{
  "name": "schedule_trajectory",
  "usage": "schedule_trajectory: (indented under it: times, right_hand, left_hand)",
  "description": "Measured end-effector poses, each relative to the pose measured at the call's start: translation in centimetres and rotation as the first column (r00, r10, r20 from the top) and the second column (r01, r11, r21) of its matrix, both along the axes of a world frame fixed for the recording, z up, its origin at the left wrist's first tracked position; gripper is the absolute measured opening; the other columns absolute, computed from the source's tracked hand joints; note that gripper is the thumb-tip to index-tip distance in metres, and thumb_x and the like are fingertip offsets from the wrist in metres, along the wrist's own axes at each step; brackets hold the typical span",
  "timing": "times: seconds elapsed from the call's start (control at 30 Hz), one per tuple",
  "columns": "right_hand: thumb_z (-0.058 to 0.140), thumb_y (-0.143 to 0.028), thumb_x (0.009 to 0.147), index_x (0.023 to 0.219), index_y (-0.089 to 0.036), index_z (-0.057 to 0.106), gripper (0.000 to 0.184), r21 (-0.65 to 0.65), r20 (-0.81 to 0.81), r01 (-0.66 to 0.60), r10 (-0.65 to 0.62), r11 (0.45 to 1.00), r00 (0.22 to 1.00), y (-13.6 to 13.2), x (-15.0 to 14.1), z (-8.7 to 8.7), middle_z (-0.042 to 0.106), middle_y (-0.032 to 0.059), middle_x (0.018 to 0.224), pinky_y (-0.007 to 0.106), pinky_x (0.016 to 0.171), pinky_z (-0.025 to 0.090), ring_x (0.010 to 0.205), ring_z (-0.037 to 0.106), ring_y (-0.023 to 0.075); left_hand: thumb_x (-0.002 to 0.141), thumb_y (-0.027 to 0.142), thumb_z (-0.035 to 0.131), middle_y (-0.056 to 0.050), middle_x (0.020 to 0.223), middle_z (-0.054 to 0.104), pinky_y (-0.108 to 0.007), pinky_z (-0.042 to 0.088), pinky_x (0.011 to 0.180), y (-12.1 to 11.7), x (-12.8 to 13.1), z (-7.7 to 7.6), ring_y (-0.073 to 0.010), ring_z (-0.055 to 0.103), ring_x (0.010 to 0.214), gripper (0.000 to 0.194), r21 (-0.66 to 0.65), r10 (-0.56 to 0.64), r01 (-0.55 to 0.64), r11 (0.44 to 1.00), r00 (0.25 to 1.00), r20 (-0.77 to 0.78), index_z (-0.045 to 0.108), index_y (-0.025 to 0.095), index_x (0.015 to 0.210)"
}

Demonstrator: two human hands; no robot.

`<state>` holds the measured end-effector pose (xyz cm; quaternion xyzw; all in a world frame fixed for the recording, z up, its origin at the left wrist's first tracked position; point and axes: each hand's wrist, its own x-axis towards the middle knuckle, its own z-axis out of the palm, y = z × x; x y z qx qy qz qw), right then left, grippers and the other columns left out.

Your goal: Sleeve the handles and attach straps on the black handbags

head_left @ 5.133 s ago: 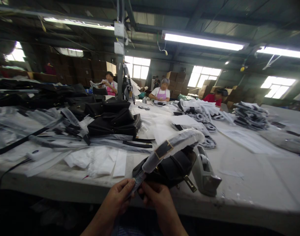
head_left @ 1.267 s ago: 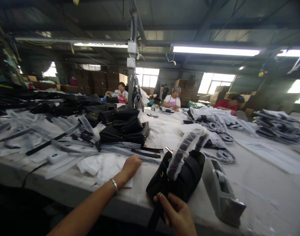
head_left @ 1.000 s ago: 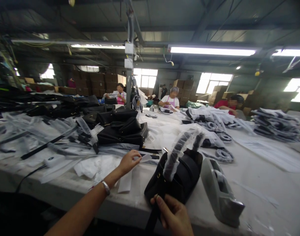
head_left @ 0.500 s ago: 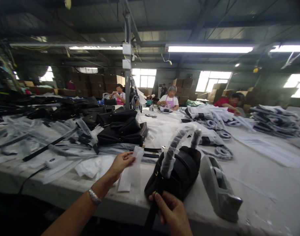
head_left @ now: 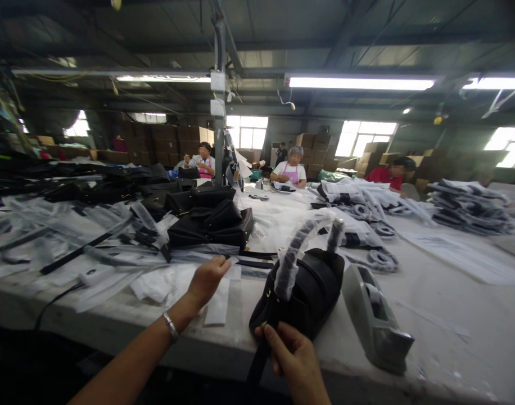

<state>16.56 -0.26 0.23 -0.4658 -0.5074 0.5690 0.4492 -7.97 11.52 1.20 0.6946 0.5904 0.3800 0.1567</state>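
Observation:
A black handbag [head_left: 319, 292] stands at the table's near edge, its upright handles [head_left: 289, 264] wrapped in clear plastic. At its near end my right hand [head_left: 295, 357] pinches a black strap [head_left: 258, 360] between thumb and fingers; the strap hangs over the edge. My left hand [head_left: 209, 278] is closed, left of the bag, above some flat white strips [head_left: 217, 306]. A pale bit of the translucent strip [head_left: 232, 261] shows at its fingertips; the rest of that strip is mostly hidden by the hand.
A grey tape dispenser [head_left: 378, 323] stands right of the bag. Black bags [head_left: 211, 228] and plastic-covered straps [head_left: 89, 242] are heaped at left. Wrapped bundles [head_left: 470, 208] lie at back right. Several people sit across the table, one in a pink apron [head_left: 290, 175].
My left hand has turned so its back faces me, and the translucent strip that stood up from its fingers is now mostly out of sight. My right hand keeps its pinch on the strap.

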Motion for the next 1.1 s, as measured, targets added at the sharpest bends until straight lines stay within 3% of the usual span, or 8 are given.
schedule_trajectory:
  times: [0.1, 0.23, 0.37, 0.47, 0.63, 0.77, 0.9, 1.1]
  right_hand:
    - [0.066, -0.065, 0.074, 0.087, -0.012, 0.078, 0.055, -0.002, 0.004, -0.012, 0.012, 1.0, 1.0, 0.0, 0.0, -0.1, 0.05, -0.0014, 0.048, 0.021, 0.043, 0.025, 0.041, 0.036, 0.0064]
    - [0.066, -0.065, 0.074, 0.087, -0.013, 0.078, 0.054, 0.009, 0.001, -0.006, 0.006, 1.0, 1.0, 0.1, 0.1, -0.1, 0.059, 0.0025, 0.056, 0.021, 0.043, 0.026, 0.042, 0.037, 0.006]
    - [0.066, -0.064, 0.075, 0.087, -0.013, 0.078, 0.054, 0.01, 0.007, -0.003, 0.003, 1.0, 1.0, 0.2, 0.0, -0.2, 0.061, 0.0035, 0.056, 0.021, 0.043, 0.026, 0.041, 0.038, 0.0061]
    - [0.066, -0.064, 0.075, 0.088, -0.013, 0.078, 0.054, 0.003, 0.0, -0.018, 0.018, 1.0, 1.0, 0.3, 0.0, -0.2, 0.062, 0.0039, 0.055, 0.021, 0.042, 0.027, 0.041, 0.039, 0.0063]
    - [0.069, -0.059, 0.075, 0.093, -0.016, 0.077, 0.047, -0.007, -0.052, -0.049, 0.048, 0.999, 0.997, 0.3, 0.1, 0.3, 0.073, 0.0102, 0.086, 0.021, 0.043, 0.029, 0.043, 0.043, 0.0049]
    - [0.072, -0.054, 0.076, 0.091, -0.016, 0.077, 0.041, -0.003, -0.103, -0.029, 0.029, 1.0, 0.994, -0.1, 0.1, 0.6, 0.073, 0.0096, 0.083, 0.021, 0.044, 0.03, 0.045, 0.044, 0.0056]
    - [0.074, -0.05, 0.076, 0.092, -0.016, 0.076, 0.038, -0.014, -0.197, 0.071, -0.072, 0.997, 0.978, -0.8, -0.5, 0.6, 0.074, 0.0112, 0.09, 0.022, 0.045, 0.031, 0.045, 0.04, 0.0047]
    - [0.072, -0.046, 0.079, 0.098, -0.016, 0.075, 0.035, -0.022, -0.301, 0.214, -0.211, 0.977, 0.93, -1.3, -2.2, 0.0, 0.068, 0.0041, 0.075, 0.022, 0.048, 0.031, 0.05, 0.037, 0.0064]
  left_hand:
    - [0.069, 0.017, 0.073, -0.004, 0.071, 0.066, -0.027, 0.043, 0.068, 0.7, 0.0, -0.9, -0.0215, 0.063, 0.073, 0.015, -0.066, -0.057, 0.054, 0.996, 0.998, -0.042, 0.065, 0.018, 0.056]
    - [0.073, 0.038, 0.071, -0.003, 0.062, 0.066, -0.029, 0.044, 0.069, 1.6, -0.7, -1.1, -0.0219, 0.063, 0.067, 0.03, -0.067, -0.046, 0.048, 0.997, 0.999, 0.028, 0.066, 0.019, 0.052]
    - [0.079, 0.053, 0.063, -0.009, 0.094, 0.075, -0.033, 0.046, 0.085, 2.0, -1.8, 1.3, -0.0274, 0.065, 0.097, 0.037, 0.014, 0.024, -0.027, 1.0, 0.975, 0.221, 0.076, 0.018, 0.081]
    - [0.08, 0.055, 0.062, -0.011, 0.108, 0.074, -0.033, 0.047, 0.088, 1.3, -2.2, 3.8, -0.0263, 0.065, 0.101, 0.048, 0.03, 0.039, -0.054, 0.998, 0.926, 0.376, 0.071, 0.014, 0.105]
    - [0.074, 0.047, 0.073, -0.007, 0.087, 0.075, -0.028, 0.051, 0.071, -3.1, -0.6, 5.9, -0.0196, 0.067, 0.077, 0.04, -0.054, -0.027, 0.063, 0.997, 0.865, 0.5, 0.073, 0.015, 0.098]
    - [0.067, 0.036, 0.081, -0.001, 0.071, 0.071, -0.023, 0.048, 0.064, -7.7, 1.6, 4.0, -0.0144, 0.063, 0.065, 0.026, -0.258, 0.009, 0.207, 0.944, 0.765, 0.644, 0.073, 0.015, 0.08]
    - [0.055, 0.03, 0.088, 0.0, 0.073, 0.073, -0.022, 0.048, 0.067, -11.0, 2.8, 0.7, -0.0153, 0.065, 0.07, 0.034, -0.385, 0.167, 0.204, 0.9, 0.655, 0.737, 0.069, 0.017, 0.081]
    - [0.058, 0.032, 0.087, -0.003, 0.079, 0.077, -0.024, 0.049, 0.07, -14.6, 2.6, -1.7, -0.0189, 0.069, 0.076, 0.033, -0.445, 0.236, 0.179, 0.877, 0.646, 0.726, 0.071, 0.016, 0.084]
